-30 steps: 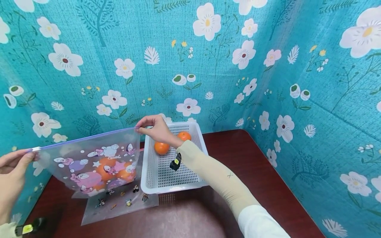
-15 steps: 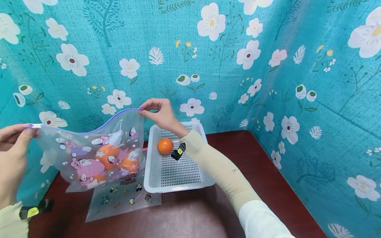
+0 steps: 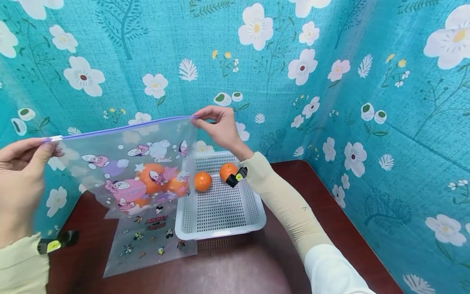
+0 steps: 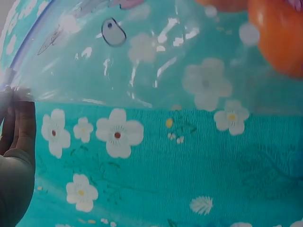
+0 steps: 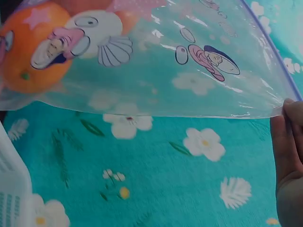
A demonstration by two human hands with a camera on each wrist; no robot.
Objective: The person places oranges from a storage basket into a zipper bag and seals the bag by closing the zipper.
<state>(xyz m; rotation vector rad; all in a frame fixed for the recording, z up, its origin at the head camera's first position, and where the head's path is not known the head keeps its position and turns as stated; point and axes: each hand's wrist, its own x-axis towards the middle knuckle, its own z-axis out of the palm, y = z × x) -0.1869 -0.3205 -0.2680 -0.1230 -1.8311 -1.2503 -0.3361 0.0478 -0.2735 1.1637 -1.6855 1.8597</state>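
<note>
A clear zip bag (image 3: 121, 151) with pink and purple cartoon prints hangs between both hands, several oranges (image 3: 151, 179) resting in its lower part. My left hand (image 3: 25, 175) pinches the top left corner, right at the white slider (image 3: 56, 138). At the opposite top corner, thumb and fingertips of my right hand (image 3: 222, 124) pinch the purple zip strip (image 3: 128, 127), which runs nearly straight between the hands. In the right wrist view, the bag's side edge (image 5: 189, 116) stretches tight towards that hand. Through the film, an orange (image 4: 279, 40) shows in the left wrist view.
A white perforated basket (image 3: 220, 234) stands right of the bag, holding an orange (image 3: 202, 181) and another orange (image 3: 228, 172). A second printed zip bag (image 3: 154, 249) lies flat on the dark wooden table (image 3: 235, 265). Floral cloth (image 3: 264, 106) hangs behind and to the right.
Both hands have lifted the bag, the right hand rising more and moving right. The zip strip sagged half a second ago and is now pulled nearly straight.
</note>
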